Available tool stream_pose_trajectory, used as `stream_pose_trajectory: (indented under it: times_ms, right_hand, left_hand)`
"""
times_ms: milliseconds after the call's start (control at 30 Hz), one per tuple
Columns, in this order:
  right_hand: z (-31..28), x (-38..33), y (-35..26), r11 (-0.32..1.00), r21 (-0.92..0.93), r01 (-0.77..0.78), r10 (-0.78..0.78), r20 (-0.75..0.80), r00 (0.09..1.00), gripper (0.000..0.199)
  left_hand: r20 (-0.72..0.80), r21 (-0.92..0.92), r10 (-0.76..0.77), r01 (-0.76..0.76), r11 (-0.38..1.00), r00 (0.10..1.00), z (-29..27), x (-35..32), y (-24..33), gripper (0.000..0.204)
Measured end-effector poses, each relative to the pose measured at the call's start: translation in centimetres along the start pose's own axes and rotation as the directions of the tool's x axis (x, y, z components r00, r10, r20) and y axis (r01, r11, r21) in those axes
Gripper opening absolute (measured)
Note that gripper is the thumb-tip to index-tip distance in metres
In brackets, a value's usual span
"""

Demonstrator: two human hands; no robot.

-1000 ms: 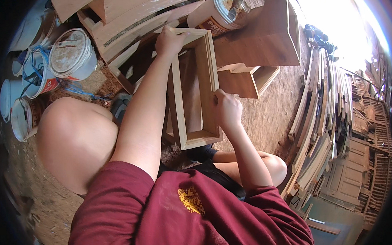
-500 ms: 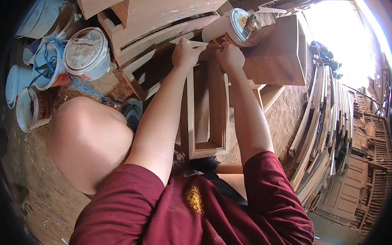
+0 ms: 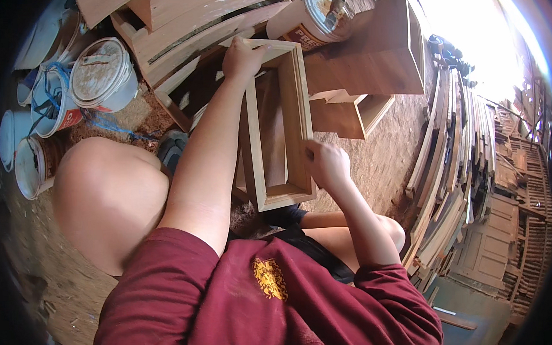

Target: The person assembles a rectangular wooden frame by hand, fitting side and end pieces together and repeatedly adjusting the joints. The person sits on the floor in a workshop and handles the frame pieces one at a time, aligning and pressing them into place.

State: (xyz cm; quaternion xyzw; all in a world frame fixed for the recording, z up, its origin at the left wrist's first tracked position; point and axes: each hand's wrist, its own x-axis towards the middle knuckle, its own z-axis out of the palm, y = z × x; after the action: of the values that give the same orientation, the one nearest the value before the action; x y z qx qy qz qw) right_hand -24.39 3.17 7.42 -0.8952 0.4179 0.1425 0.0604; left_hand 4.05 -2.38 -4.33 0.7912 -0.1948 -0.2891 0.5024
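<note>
A rectangular open box of pale wood, like a small drawer, stands tilted between my knees with its rim facing me. At its far left corner, my left hand grips the rim, thumb laid along the far edge. My right hand is closed at the outer right side of the box, near its lower end. A small dark patch shows at the curled fingers; what they hold is hidden.
Larger wooden cabinets stand beyond and to the right. A lidded white bucket lies close behind the box. More buckets crowd the far left. Stacked planks line the right, and my bare knee is at left.
My right hand has come down from the far edge of the box to its right side, nearer me. My left hand stays at the far left corner. The view has shifted slightly.
</note>
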Motion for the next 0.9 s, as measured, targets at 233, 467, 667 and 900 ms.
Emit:
stream_pose_trajectory:
  times_ms: [233,467,667,900]
  right_hand:
    - [-1.2,-4.9,0.7,0.992,0.112,-0.067,0.043,0.203,0.978,0.03]
    - [0.4,-5.3,1.4,0.691,0.695,-0.198,0.171,0.109,0.979,0.033]
    - [-0.5,-5.3,1.4,0.262,0.901,-0.344,0.019,0.352,0.936,0.046]
    - [-1.1,-5.4,1.0,0.029,0.922,-0.386,0.03,0.386,0.922,0.044]
  left_hand:
    - [-0.051,0.089,0.079,-0.074,0.993,0.996,0.1,0.3,-0.1,0.075]
    - [-0.051,0.062,0.071,-0.068,0.996,0.996,0.2,0.0,0.0,0.076]
    - [-0.052,0.034,0.033,-0.031,0.999,0.998,0.0,0.0,-0.2,0.074]
    - [-0.054,0.049,0.009,-0.006,0.999,0.998,0.0,-0.2,0.3,0.074]
